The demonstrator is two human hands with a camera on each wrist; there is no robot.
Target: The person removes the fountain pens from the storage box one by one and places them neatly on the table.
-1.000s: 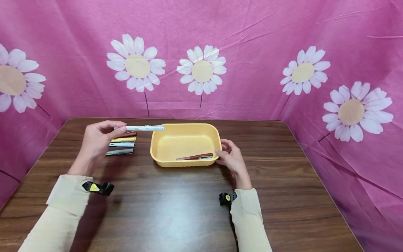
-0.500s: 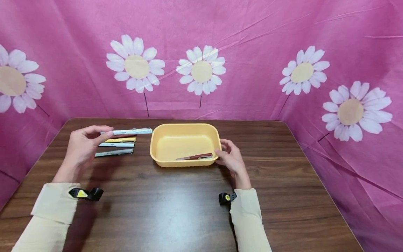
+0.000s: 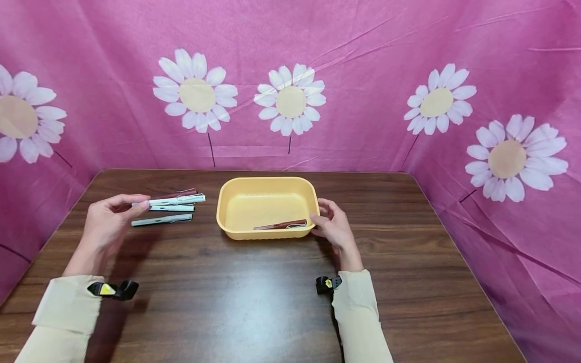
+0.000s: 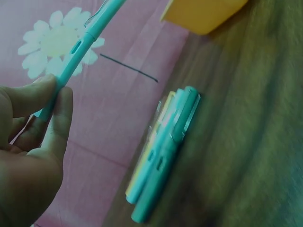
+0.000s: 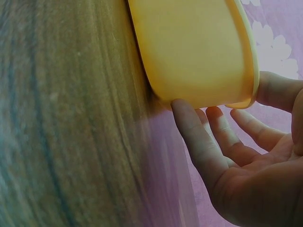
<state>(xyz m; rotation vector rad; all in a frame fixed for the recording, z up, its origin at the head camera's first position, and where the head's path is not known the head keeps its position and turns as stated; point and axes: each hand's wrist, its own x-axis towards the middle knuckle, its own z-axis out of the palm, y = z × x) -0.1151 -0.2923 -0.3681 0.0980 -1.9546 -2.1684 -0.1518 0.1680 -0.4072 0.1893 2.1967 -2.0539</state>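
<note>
The left hand (image 3: 105, 224) pinches a pale pen (image 3: 183, 199) near one end between thumb and fingers, apparently to leave the clip end free. Below this raised grip, a row of pens (image 3: 172, 208) lies roughly parallel, probably to ease single pickup. Well to its right, the right hand (image 3: 335, 229) grasps the yellow tray (image 3: 245, 235), thumb at the rim, likely for steadiness; a dark red pen (image 3: 282, 225) lies inside.
</note>
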